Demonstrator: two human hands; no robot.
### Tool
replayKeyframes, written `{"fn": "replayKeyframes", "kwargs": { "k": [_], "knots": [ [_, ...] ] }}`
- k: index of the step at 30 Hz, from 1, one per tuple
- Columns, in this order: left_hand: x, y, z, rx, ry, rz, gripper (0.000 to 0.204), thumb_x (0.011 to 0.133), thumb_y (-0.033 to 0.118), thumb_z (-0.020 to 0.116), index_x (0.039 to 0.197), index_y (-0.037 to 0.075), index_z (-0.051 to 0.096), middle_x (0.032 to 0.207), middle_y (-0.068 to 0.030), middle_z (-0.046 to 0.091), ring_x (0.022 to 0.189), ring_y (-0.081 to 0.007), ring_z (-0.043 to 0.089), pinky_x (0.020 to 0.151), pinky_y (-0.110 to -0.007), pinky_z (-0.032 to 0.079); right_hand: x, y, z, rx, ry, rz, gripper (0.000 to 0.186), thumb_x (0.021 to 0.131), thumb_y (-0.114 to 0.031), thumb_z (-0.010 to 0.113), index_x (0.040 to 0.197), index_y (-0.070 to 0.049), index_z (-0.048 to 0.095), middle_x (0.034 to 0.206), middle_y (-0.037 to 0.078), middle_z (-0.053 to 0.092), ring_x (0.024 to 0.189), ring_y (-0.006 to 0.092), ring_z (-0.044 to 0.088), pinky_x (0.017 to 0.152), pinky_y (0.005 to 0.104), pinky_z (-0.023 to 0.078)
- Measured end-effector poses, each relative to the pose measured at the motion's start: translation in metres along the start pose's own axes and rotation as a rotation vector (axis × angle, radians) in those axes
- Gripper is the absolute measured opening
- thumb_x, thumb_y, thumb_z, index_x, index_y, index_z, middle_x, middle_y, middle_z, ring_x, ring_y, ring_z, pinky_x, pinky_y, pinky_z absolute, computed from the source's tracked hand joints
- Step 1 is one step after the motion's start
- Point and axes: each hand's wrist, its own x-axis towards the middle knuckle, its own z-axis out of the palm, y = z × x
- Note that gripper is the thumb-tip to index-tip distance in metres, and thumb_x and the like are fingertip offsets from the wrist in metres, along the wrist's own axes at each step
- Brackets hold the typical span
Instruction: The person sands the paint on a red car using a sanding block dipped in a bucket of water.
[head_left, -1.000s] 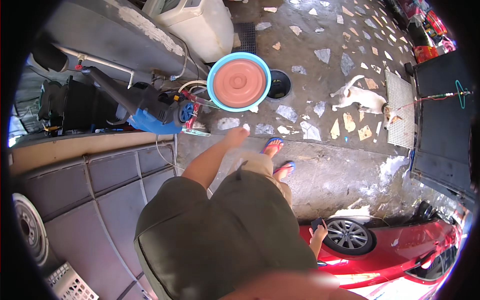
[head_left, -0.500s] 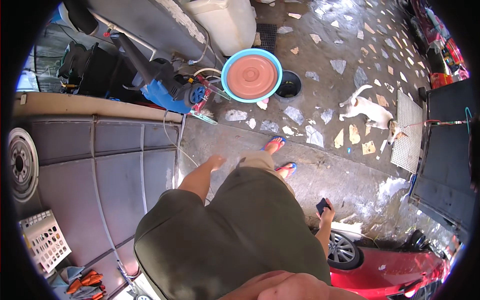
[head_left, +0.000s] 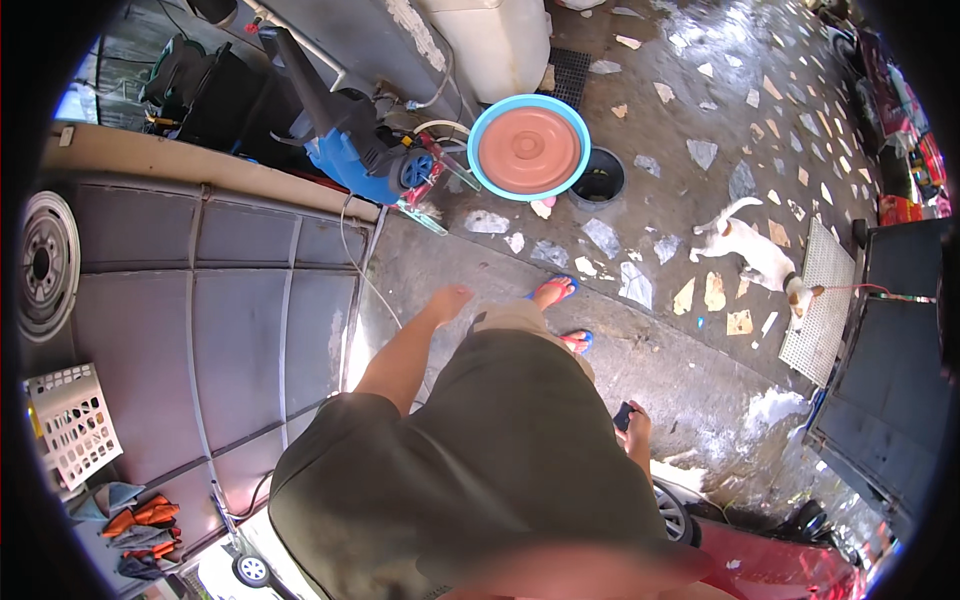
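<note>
My left hand hangs in front of my left thigh, beside a thin cable on the floor. Its fingers look loosely apart, with nothing visible in them. My right hand hangs at my right side, closed around a small black object with a flat face; its kind is not clear. My feet wear blue and red flip-flops, one forward of the other on the concrete. Neither hand touches anything else.
Ahead stand a blue-rimmed basin with a brown lid, a dark bucket and a blue pressure washer. A white dog on a red leash is at right. A grey metal gate lines the left; a red car is behind right.
The view has shifted, moving the basin and gate in the picture. My left arm has swung forward, and my right hand has come closer to my body. The dog's head has moved slightly.
</note>
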Motion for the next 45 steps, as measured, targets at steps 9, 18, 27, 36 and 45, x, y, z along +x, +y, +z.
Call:
{"fn": "replayKeyframes", "kwargs": {
  "k": [9, 18, 27, 36, 45],
  "knots": [
    [-0.004, -0.016, -0.002, -0.050, -0.018, -0.100, 0.036, 0.092, 0.035, 0.066, 0.103, 0.001, 0.069, 0.082, -0.0072, 0.066, 0.070, -0.0155, 0.058, 0.062, -0.032, 0.048, -0.006, -0.065, 0.002, 0.012, 0.022, -0.135, 0.050, 0.084, -0.009, 0.042, 0.128, -0.021, 0.062, 0.125, 0.008, 0.057, 0.100, 0.0265, 0.059, 0.079, 0.0509, 0.054],
    [0.015, -0.039, 0.003, 0.129, -0.035, -0.058, 0.041, 0.092, 0.039, 0.060, 0.107, 0.003, 0.071, 0.106, -0.0188, 0.071, 0.098, -0.0330, 0.067, 0.084, -0.041, 0.052, -0.015, -0.027, 0.000, -0.004, 0.018, -0.009, 0.047, 0.088, -0.010, 0.042, 0.131, -0.018, 0.057, 0.127, 0.010, 0.055, 0.104, 0.0298, 0.058, 0.083, 0.0548, 0.052],
    [0.039, -0.002, 0.001, 0.023, -0.043, -0.041, 0.038, 0.090, 0.037, 0.063, 0.107, 0.004, 0.071, 0.105, -0.0180, 0.071, 0.098, -0.0312, 0.068, 0.085, -0.040, 0.051, -0.016, -0.020, 0.006, -0.022, 0.052, 0.033, 0.045, 0.088, -0.010, 0.042, 0.128, -0.019, 0.061, 0.132, 0.010, 0.053, 0.110, 0.0313, 0.055, 0.086, 0.0561, 0.051],
    [0.055, -0.022, -0.002, -0.038, -0.046, -0.020, 0.040, 0.089, 0.037, 0.067, 0.108, 0.001, 0.071, 0.105, -0.0186, 0.071, 0.098, -0.0294, 0.068, 0.084, -0.038, 0.051, -0.023, -0.053, 0.016, 0.017, 0.048, -0.040, 0.046, 0.088, -0.010, 0.043, 0.129, -0.020, 0.061, 0.126, 0.009, 0.056, 0.102, 0.0286, 0.059, 0.079, 0.0513, 0.053],
    [0.056, -0.027, -0.005, 0.076, -0.055, -0.052, 0.048, 0.088, 0.045, 0.063, 0.111, 0.003, 0.070, 0.110, -0.0197, 0.070, 0.103, -0.0342, 0.066, 0.089, -0.040, 0.050, -0.016, -0.046, 0.013, -0.026, 0.001, -0.054, 0.047, 0.088, -0.010, 0.043, 0.130, -0.020, 0.061, 0.128, 0.010, 0.055, 0.102, 0.0290, 0.059, 0.081, 0.0514, 0.053]
  ]
}}
